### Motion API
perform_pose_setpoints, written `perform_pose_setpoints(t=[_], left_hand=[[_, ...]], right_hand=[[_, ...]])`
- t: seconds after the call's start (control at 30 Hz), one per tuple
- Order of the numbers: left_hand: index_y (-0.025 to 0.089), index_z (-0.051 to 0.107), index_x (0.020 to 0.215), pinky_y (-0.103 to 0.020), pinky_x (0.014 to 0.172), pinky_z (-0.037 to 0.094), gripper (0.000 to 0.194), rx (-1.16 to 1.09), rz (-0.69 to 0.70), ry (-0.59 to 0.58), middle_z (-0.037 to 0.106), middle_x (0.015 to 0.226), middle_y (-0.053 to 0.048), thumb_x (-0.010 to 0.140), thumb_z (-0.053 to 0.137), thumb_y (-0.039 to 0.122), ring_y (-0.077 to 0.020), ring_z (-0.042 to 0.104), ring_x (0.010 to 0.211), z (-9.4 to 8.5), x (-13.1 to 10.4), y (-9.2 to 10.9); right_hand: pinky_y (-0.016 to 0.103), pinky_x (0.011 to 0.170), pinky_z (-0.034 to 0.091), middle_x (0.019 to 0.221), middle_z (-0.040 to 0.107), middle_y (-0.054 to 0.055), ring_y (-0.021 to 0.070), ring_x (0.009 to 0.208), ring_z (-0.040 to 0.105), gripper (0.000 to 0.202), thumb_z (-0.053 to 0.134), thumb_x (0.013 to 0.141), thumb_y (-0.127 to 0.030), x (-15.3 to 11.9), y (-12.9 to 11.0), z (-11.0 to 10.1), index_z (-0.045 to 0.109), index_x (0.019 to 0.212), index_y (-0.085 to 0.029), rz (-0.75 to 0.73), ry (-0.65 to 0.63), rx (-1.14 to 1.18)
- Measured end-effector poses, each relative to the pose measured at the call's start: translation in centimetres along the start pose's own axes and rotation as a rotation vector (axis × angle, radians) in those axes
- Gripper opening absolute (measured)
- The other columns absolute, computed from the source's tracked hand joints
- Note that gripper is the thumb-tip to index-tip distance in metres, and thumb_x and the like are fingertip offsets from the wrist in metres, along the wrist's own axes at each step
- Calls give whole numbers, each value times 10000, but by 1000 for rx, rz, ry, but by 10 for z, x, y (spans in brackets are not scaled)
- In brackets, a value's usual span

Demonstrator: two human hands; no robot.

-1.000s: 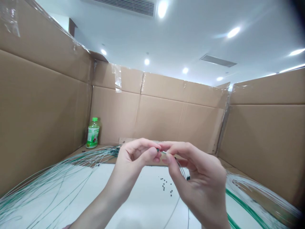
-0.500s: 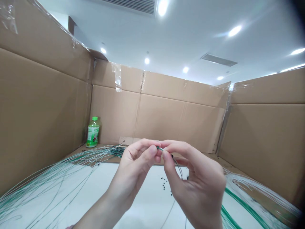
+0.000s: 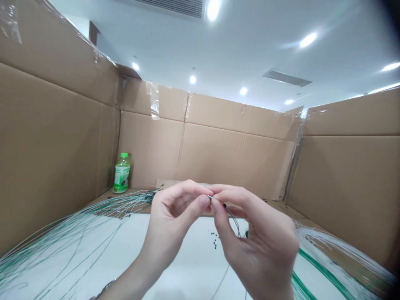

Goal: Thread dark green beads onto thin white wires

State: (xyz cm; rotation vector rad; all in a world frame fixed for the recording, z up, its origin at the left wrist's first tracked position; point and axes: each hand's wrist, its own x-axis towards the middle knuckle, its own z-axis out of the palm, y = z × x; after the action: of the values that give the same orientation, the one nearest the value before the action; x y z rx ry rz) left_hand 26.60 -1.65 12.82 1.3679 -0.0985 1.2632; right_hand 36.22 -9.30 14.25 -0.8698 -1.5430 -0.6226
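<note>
My right hand [image 3: 262, 235] pinches a thin wire [image 3: 233, 218] between thumb and forefinger. A short pale bit of it shows between the two hands. Behind the right thumb, a small black piece [image 3: 224, 205] sits on the wire, and the strands bend down past the palm. My left hand [image 3: 178, 216] is closed in a pinch at the wire's tip, its fingertips meeting those of the right. Whatever lies between the left fingertips is hidden. Several tiny black beads or caps [image 3: 215, 240] are scattered on the white tabletop [image 3: 187, 266] below.
Green and white wires [image 3: 78, 233] fan out on the left. Coiled white wires [image 3: 340, 246] and a green bundle [image 3: 325, 271] lie at the right. A green bottle [image 3: 121, 174] stands in the back left corner. Cardboard walls [image 3: 212, 154] enclose the left, back and right.
The left hand has shifted slightly left and its wrist has turned. The dark green tip seen between the fingers earlier is out of sight; the right hand has hardly moved.
</note>
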Motion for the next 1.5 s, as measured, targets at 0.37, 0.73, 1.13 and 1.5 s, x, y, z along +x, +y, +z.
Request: perform_pose_setpoints(t=[0.37, 0.73, 1.13, 1.5], left_hand=[[210, 700, 766, -183, 654, 576, 43, 84, 37, 80, 696, 750, -7, 785, 665, 227, -116, 668, 689, -2, 2, 0], [204, 692, 752, -72, 598, 531, 76, 67, 67, 59, 674, 675, 36, 799, 645, 167, -49, 650, 620, 1, 1, 3], [228, 681, 771, -82, 631, 547, 102, 298, 140, 6, 665, 741, 57, 817, 617, 161, -40, 641, 680, -3, 4, 5], [247, 659, 845, -122, 637, 525, 137, 645, 329, -96, 663, 780, 54, 817, 608, 123, -51, 626, 702, -16, 2, 11]], right_hand=[[184, 626, 595, 827, 703, 21, 125, 771, 669, 163, 606, 752, -13, -1, 4, 2, 658, 796, -161, 114, 3, 138], [170, 551, 550, 651, 647, -26, 73, 562, 603, 120, 607, 753, -41, 0, 0, 1, 622, 744, -159, 92, -14, 6], [162, 554, 500, 637, 583, -29, 50, 552, 518, 106, 595, 777, -49, 2, 2, -9, 612, 760, -151, 46, -121, -116], [163, 535, 451, 656, 562, -23, 52, 563, 496, 115, 552, 811, -59, 2, 4, -13, 589, 765, -158, 60, -198, -121]])
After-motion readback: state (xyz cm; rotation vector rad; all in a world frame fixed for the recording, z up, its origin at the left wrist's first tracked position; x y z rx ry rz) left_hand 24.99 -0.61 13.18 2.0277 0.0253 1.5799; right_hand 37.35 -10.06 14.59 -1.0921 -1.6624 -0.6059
